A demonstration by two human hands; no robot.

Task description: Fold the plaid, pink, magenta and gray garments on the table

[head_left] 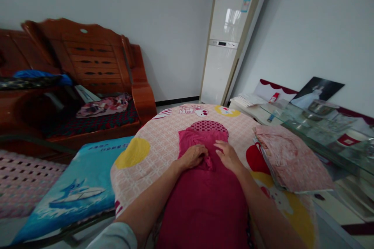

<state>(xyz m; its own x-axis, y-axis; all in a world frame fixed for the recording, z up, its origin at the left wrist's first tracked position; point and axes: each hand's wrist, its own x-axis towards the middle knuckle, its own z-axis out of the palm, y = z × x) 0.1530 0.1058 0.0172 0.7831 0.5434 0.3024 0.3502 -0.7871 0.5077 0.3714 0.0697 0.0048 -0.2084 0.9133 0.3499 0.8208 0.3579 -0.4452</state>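
Observation:
A dark pink garment (201, 206) lies lengthwise over a round table, its far end narrowed by folds and its near end running down toward me. My left hand (194, 156) rests on the far part, fingers curled around a bunched fold of the cloth. Just to the right of it, my right hand (229, 156) hovers over or lightly touches the garment's right side, fingers apart and holding nothing. Beneath the garment is a patterned tablecloth (163, 132) with yellow circles and cartoon figures. A stack of folded pale pink fabric (292, 153) lies at the table's right.
A glass shelf (315, 132) with bowls, a cup and a photo stands close on the right. To the left are a chair with a blue boat-print cushion (87, 186) and a wooden sofa (93, 62) with cloths on it. A tall white air conditioner (222, 62) fills the back corner.

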